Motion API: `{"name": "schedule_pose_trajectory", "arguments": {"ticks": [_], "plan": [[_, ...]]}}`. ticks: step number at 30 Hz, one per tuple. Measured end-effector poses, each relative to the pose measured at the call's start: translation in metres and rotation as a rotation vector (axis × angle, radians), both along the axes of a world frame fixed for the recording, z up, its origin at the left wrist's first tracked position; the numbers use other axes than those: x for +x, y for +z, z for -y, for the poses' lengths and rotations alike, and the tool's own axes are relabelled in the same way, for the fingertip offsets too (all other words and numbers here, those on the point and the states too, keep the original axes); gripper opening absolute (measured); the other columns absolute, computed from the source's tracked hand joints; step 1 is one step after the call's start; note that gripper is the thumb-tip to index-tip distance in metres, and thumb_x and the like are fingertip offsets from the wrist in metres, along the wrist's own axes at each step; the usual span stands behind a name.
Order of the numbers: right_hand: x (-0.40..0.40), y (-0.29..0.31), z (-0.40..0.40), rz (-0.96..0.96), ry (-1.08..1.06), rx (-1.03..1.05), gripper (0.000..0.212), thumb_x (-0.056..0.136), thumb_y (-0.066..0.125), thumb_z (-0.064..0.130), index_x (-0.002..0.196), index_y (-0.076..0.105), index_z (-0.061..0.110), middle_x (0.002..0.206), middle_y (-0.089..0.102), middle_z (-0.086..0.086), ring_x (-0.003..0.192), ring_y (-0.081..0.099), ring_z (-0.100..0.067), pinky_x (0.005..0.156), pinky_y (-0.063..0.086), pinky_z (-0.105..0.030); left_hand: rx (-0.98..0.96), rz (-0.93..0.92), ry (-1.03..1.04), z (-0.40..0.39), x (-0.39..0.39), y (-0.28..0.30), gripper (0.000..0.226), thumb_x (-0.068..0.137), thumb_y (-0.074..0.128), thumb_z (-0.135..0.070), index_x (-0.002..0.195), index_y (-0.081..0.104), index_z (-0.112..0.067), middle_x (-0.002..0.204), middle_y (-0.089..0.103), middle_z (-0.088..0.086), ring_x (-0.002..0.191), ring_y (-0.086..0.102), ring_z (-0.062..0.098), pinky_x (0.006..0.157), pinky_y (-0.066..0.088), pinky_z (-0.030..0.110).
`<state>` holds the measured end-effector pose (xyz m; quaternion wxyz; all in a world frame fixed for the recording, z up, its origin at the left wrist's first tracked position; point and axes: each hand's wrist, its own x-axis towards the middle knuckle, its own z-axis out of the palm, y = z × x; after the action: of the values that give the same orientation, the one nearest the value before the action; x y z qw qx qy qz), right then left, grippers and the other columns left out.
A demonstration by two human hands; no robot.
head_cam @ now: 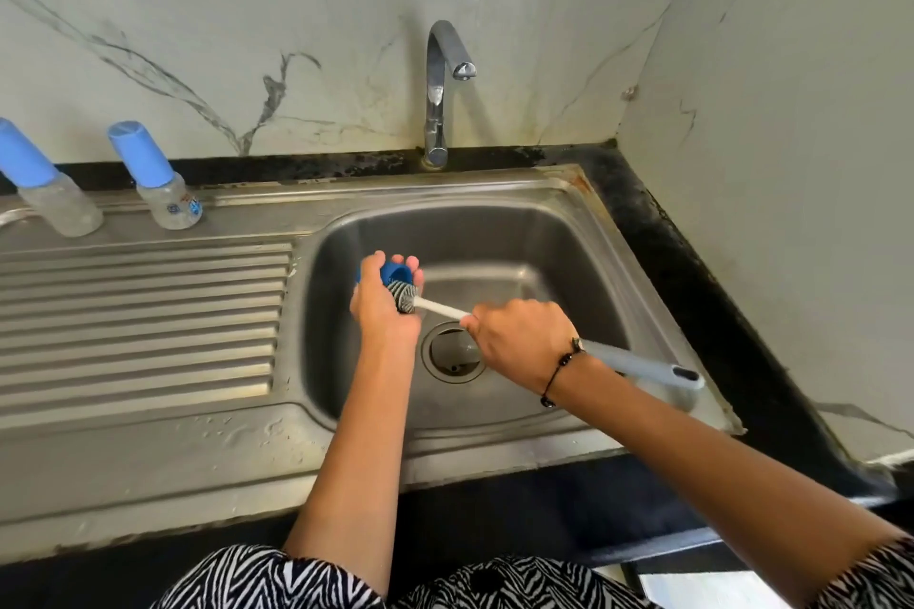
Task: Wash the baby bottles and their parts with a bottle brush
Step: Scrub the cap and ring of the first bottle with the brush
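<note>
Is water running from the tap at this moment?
No. The tap spout shows no stream, while the left hand holds a blue bottle part and the right hand works the bottle brush over the sink.

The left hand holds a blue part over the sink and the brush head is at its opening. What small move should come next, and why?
Probably push the bottle brush a little deeper into the blue cap and twist it. The bristle head sits only at the cap's opening, the left hand grips the cap over the sink, and the right hand already holds the handle.
</note>
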<state>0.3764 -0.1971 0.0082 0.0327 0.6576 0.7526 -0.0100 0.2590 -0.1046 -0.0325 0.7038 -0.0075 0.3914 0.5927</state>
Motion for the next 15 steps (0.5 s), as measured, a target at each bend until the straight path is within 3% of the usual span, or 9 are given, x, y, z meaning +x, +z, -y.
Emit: {"name": "schedule_pose_trajectory", "arguments": {"ticks": [4, 8, 11, 15], "plan": [[0.000, -0.001, -0.007, 0.107, -0.024, -0.030, 0.030, 0.102, 0.030, 0.026, 0.115, 0.056, 0.019, 0.109, 0.065, -0.005, 0.100, 0.062, -0.030, 0.067, 0.037, -0.032, -0.066, -0.061, 0.054, 0.005, 0.007, -0.004, 0.028, 0.094, 0.058, -0.022, 0.118, 0.047, -0.015, 0.093, 0.051, 0.009, 0.064, 0.054, 0.019, 0.054, 0.050, 0.027], [-0.009, -0.002, -0.017, 0.065, -0.088, -0.004, 0.034, 0.102, 0.027, 0.027, 0.115, 0.056, 0.015, 0.111, 0.064, -0.006, 0.102, 0.061, -0.030, 0.068, 0.036, -0.033, -0.048, -0.049, 0.036, 0.006, 0.013, -0.002, 0.020, 0.096, 0.052, -0.019, 0.114, 0.044, -0.018, 0.112, 0.046, 0.009, 0.077, 0.054, 0.021, 0.069, 0.051, 0.028], [-0.008, 0.000, -0.014, 0.005, -0.083, 0.058, 0.035, 0.102, 0.027, 0.033, 0.110, 0.055, 0.013, 0.106, 0.065, -0.010, 0.097, 0.061, -0.034, 0.066, 0.035, -0.034, 0.009, -0.022, -0.032, 0.003, 0.005, 0.001, 0.019, 0.094, 0.055, -0.017, 0.109, 0.048, -0.009, 0.106, 0.052, 0.016, 0.074, 0.062, 0.027, 0.078, 0.055, 0.034], [0.001, 0.003, -0.003, 0.025, -0.017, 0.023, 0.037, 0.102, 0.026, 0.038, 0.110, 0.056, 0.018, 0.104, 0.064, -0.010, 0.096, 0.061, -0.033, 0.066, 0.036, -0.032, -0.023, -0.090, -0.026, 0.005, 0.001, 0.000, 0.009, 0.091, 0.058, -0.013, 0.089, 0.050, -0.008, 0.082, 0.054, 0.009, 0.059, 0.060, 0.022, 0.057, 0.055, 0.030]]}}
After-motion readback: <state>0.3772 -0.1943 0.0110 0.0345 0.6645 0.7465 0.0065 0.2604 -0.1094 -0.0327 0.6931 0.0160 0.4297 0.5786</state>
